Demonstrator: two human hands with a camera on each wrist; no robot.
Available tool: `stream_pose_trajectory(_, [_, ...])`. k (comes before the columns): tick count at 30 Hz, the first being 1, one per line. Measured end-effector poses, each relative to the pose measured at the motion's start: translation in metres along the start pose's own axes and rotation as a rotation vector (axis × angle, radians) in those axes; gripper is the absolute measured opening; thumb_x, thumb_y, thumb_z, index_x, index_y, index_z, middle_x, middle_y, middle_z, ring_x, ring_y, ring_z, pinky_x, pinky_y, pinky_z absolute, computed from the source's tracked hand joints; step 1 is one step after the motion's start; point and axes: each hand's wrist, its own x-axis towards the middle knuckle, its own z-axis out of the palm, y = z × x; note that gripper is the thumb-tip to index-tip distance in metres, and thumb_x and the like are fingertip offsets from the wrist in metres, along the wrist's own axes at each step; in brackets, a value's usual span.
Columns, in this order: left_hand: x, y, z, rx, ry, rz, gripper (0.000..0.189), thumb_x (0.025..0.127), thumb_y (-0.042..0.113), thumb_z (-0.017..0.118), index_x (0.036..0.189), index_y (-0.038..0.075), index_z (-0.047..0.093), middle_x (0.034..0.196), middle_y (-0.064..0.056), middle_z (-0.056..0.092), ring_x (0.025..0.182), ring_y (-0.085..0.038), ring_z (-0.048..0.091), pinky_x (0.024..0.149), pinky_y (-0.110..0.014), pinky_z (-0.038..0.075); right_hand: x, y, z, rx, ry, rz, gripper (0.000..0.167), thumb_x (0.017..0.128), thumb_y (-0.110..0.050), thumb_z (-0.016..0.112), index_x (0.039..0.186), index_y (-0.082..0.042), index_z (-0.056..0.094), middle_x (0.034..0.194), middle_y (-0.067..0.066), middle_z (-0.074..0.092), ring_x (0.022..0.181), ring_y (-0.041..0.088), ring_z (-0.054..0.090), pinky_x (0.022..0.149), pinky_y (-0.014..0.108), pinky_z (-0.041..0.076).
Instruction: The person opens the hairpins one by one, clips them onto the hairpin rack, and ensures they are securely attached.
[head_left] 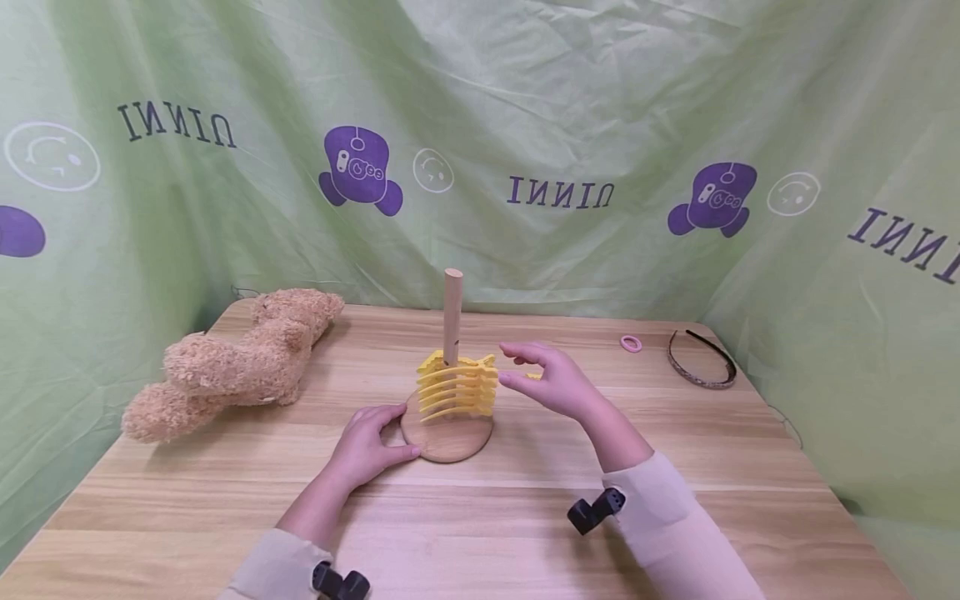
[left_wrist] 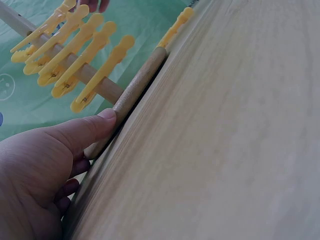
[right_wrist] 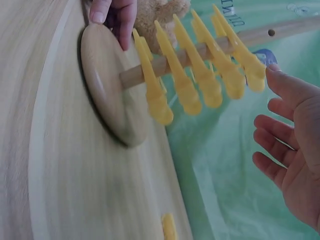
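Observation:
A wooden stand has a round base (head_left: 450, 446) and an upright post (head_left: 453, 312). Several yellow hair clips (head_left: 483, 396) are clamped on the post one above another. My left hand (head_left: 366, 446) holds the near left rim of the base, its thumb (left_wrist: 87, 131) on the edge and the other fingers partly hidden. To the right of the clips is my right hand (head_left: 555, 382), fingers loosely bent and holding nothing. Its thumb tip (right_wrist: 274, 70) is at the end of the topmost clip (right_wrist: 254, 75); whether they touch, I cannot tell.
Another yellow hair clip (right_wrist: 169, 227) lies on the table behind my right hand. At the table's left lies a brown plush toy (head_left: 240, 358). A pink ring-shaped band (head_left: 632, 343) and a dark headband (head_left: 705, 383) are at the back right. Green cloth (head_left: 480, 250) surrounds the table.

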Motion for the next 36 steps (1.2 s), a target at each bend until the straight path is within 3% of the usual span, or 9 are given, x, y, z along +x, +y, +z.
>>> stream_pose_trajectory(16, [0.000, -0.002, -0.002, -0.007, -0.005, -0.010, 0.077, 0.071, 0.037, 0.086, 0.133, 0.001, 0.058, 0.132, -0.018, 0.062, 0.128, -0.037, 0.048, 0.111, -0.053, 0.037, -0.035, 0.062, -0.012, -0.055, 0.104, 0.155, 0.054, 0.088, -0.031, 0.073, 0.135, -0.007, 0.059, 0.136, 0.016, 0.059, 0.124, 0.038, 0.055, 0.107, 0.056, 0.042])
stream_pose_trajectory(21, [-0.001, -0.001, -0.002, -0.012, -0.005, -0.009, 0.077, 0.071, 0.038, 0.086, 0.133, 0.001, 0.058, 0.132, -0.017, 0.062, 0.128, -0.037, 0.048, 0.111, -0.053, 0.037, -0.044, 0.079, -0.014, -0.056, 0.108, 0.229, 0.057, 0.087, -0.031, 0.073, 0.136, -0.007, 0.057, 0.140, 0.018, 0.055, 0.132, 0.041, 0.048, 0.111, 0.059, 0.037])
stream_pose_trajectory(30, [-0.001, 0.000, -0.001, -0.011, 0.006, 0.003, 0.077, 0.070, 0.036, 0.086, 0.132, 0.000, 0.059, 0.131, -0.018, 0.063, 0.126, -0.037, 0.049, 0.110, -0.053, 0.038, -0.056, 0.106, -0.016, -0.103, 0.102, 0.286, 0.064, 0.085, -0.030, 0.075, 0.139, -0.005, 0.052, 0.145, 0.022, 0.049, 0.137, 0.046, 0.039, 0.114, 0.063, 0.028])
stream_pose_trajectory(36, [-0.001, -0.001, -0.001, -0.016, -0.001, 0.001, 0.076, 0.070, 0.035, 0.086, 0.132, 0.001, 0.059, 0.131, -0.018, 0.062, 0.126, -0.037, 0.049, 0.109, -0.053, 0.038, -0.060, 0.120, -0.016, -0.100, 0.086, 0.347, 0.070, 0.084, -0.033, 0.076, 0.142, -0.006, 0.049, 0.143, 0.023, 0.049, 0.132, 0.045, 0.044, 0.113, 0.061, 0.032])
